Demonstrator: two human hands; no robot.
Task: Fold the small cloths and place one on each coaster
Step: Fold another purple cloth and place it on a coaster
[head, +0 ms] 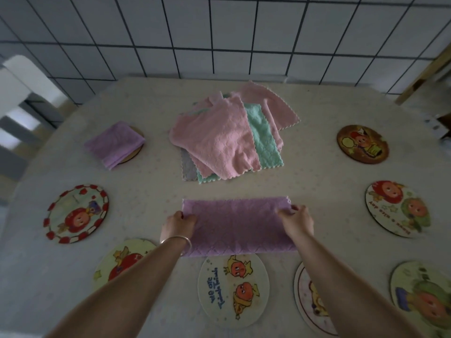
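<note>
The purple fleecy cloth (236, 225), folded into a strip at lower centre of the frame, runs left-right, with the left hand (177, 225) and right hand (296, 220) each pinching a short end, so I'd guess end-to-end comes next.

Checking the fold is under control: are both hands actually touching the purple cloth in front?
Touching. The head view shows the left hand gripping the purple cloth at its left edge and the right hand pinching its far right corner.
</note>
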